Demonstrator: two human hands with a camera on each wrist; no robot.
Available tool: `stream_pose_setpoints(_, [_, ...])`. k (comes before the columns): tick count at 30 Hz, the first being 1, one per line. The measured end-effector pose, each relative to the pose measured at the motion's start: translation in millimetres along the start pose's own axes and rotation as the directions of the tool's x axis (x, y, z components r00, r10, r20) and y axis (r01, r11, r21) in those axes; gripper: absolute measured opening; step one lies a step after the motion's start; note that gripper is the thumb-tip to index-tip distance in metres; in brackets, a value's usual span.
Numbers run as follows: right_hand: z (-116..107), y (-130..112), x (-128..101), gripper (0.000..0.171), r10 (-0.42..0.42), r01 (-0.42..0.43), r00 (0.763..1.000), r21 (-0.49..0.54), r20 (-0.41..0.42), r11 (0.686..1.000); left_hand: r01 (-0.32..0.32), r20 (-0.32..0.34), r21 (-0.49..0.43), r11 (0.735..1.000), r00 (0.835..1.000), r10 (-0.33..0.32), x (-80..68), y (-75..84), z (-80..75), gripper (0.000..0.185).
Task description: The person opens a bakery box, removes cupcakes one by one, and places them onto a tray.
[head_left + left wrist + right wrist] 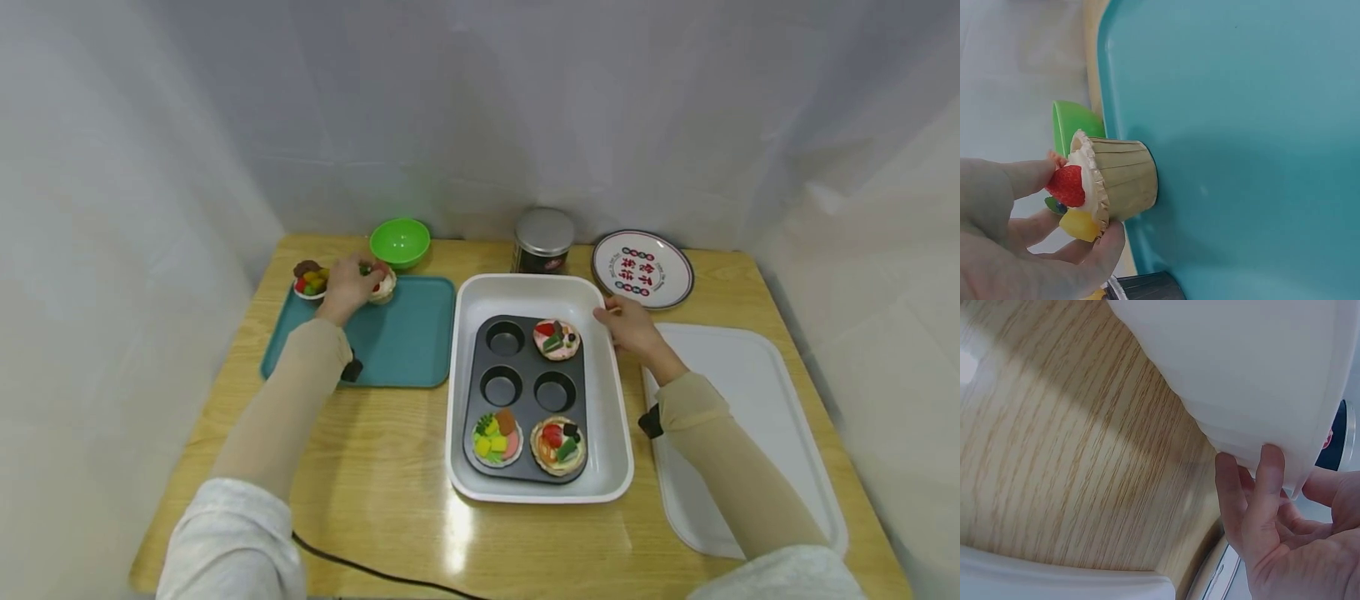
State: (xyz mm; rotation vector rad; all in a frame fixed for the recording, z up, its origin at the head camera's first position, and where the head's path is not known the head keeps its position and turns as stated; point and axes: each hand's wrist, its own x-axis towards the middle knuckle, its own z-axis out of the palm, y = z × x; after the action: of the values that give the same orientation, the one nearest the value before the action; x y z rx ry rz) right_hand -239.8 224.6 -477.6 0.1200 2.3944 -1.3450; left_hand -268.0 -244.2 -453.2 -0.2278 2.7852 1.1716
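At the back of the teal tray [405, 342], my left hand [349, 285] pinches a toy fruit cupcake [1125, 175] by its top edge. The cupcake has a tan pleated cup, cream, a strawberry and a yellow fruit piece; its base is at the tray surface. My right hand [630, 325] grips the right rim of a deep white bin [618, 433], thumb over the edge and fingers against the outer wall [1235, 375]. Inside the bin lies a dark muffin pan [528, 400] with three toy cupcakes, one at the back right [557, 339] and two in the front row.
More toy cupcakes [310, 280] stand at the tray's back left corner. Along the back are a green bowl [400, 242], a lidded tin [543, 237] and a round plate with red lettering [642, 268]. A white tray [742, 417] lies right; a black cable [375, 572] crosses the front.
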Motion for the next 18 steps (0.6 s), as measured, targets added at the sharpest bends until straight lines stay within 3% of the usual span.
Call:
stream_pose_setpoints(5, [-0.1,-0.4,-0.6,0.050,-0.007,0.007,1.000,-0.001,0.002,1.000,-0.005,0.014,0.023,1.000,1.000,0.004,2.6,-2.6,-0.9,0.047])
stream_pose_setpoints(10, [0.1,-3.4,-2.6,0.051,-0.005,0.005,1.000,0.000,0.009,1.000,-0.041,-0.019,0.143,0.989,0.999,0.044,2.6,1.3,-2.6,0.057])
stream_pose_setpoints(12, [0.1,-4.3,-2.9,0.051,-0.003,0.003,1.000,0.001,0.011,1.000,-0.087,-0.069,0.170,0.981,0.993,0.100,-0.7,10.1,-2.2,0.056])
stream_pose_setpoints(15, [0.1,-4.7,-3.4,0.051,-0.006,0.006,1.000,-0.006,0.011,1.000,-0.202,-0.131,0.160,0.966,0.966,0.224,-11.2,34.5,1.6,0.050])
stream_pose_setpoints(17, [0.0,-4.4,-3.6,0.050,-0.013,0.013,1.000,-0.014,0.007,1.000,-0.306,-0.119,0.132,0.943,0.939,0.322,-21.7,55.7,7.6,0.045])
stream_pose_setpoints(18, [0.0,-4.4,-3.8,0.050,-0.016,0.016,1.000,-0.018,0.005,1.000,-0.354,-0.081,0.108,0.929,0.928,0.363,-28.7,66.8,11.3,0.043])
